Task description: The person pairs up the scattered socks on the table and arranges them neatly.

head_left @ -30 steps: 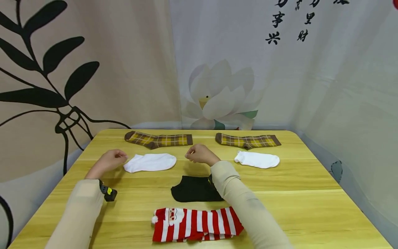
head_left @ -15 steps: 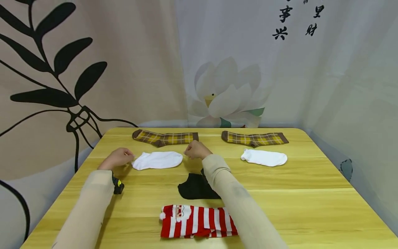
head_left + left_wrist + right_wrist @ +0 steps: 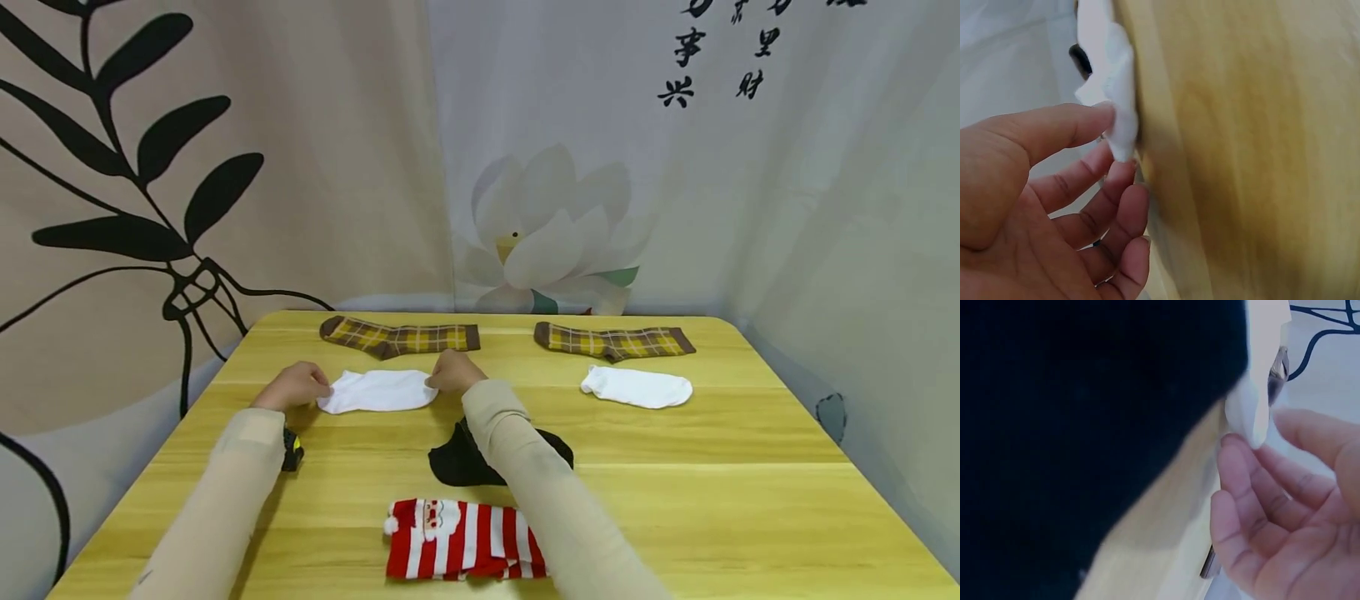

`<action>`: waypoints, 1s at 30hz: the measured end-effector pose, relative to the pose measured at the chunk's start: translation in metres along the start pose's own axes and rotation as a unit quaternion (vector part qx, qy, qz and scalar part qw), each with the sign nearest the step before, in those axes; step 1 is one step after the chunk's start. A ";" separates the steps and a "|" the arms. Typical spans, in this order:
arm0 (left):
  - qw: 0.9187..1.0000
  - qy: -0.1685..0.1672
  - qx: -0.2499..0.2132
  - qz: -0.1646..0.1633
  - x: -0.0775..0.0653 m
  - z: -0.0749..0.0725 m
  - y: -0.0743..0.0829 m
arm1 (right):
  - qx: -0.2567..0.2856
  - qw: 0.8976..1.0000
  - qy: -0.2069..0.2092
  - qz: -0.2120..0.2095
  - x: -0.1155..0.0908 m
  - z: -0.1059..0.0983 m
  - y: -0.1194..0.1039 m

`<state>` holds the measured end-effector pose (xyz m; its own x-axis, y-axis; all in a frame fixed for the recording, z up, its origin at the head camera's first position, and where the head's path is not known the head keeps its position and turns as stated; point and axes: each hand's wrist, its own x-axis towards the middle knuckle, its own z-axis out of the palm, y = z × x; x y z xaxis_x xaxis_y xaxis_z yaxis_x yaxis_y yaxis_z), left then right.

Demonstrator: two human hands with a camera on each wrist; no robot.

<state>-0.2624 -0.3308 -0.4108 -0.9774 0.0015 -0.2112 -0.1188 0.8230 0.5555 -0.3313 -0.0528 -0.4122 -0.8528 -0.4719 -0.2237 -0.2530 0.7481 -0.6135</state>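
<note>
A white ankle sock [image 3: 380,390] lies left of centre on the table, with a hand at each end. My left hand [image 3: 295,387] pinches its left end; in the left wrist view the thumb presses on the white cloth [image 3: 1116,81] with fingertips under it. At the other end, my right hand [image 3: 456,372] has the sock's tip between thumb and fingers, seen in the right wrist view around the white cloth [image 3: 1249,412]. Below the right forearm lies a black sock [image 3: 457,458], partly covered by the sleeve; it looms large in the right wrist view.
Two yellow-brown plaid socks, a left one [image 3: 397,337] and a right one [image 3: 615,340], lie along the table's far edge. A second white sock [image 3: 637,387] is at the right. Red-and-white striped socks [image 3: 457,542] with a Santa face lie nearest, partly under the right sleeve.
Both hands have come inward to the left white sock's ends and now hold them. My right hand moved left, its forearm covering more of the black and striped socks. The head view shifted slightly.
</note>
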 end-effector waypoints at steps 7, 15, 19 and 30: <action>1.000 -0.005 -0.002 -0.002 0.001 0.012 -0.011 | 0.001 1.000 0.017 0.025 -0.004 0.016 -0.004; 1.000 -0.007 0.003 0.014 0.009 0.021 -0.006 | -0.005 0.997 0.068 0.027 -0.008 0.016 0.002; 1.000 -0.014 0.011 0.014 0.011 0.017 -0.003 | 0.005 0.997 0.072 0.024 -0.007 0.013 0.003; 0.999 -0.030 0.025 0.011 0.010 0.008 -0.002 | -0.012 0.997 0.073 0.012 -0.001 0.010 -0.004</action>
<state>-0.2706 -0.3280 -0.4211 -0.9672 0.0524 -0.2484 -0.0877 0.8494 0.5205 -0.3248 -0.0597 -0.4173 -0.9159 -0.3820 -0.1236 -0.2414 0.7698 -0.5909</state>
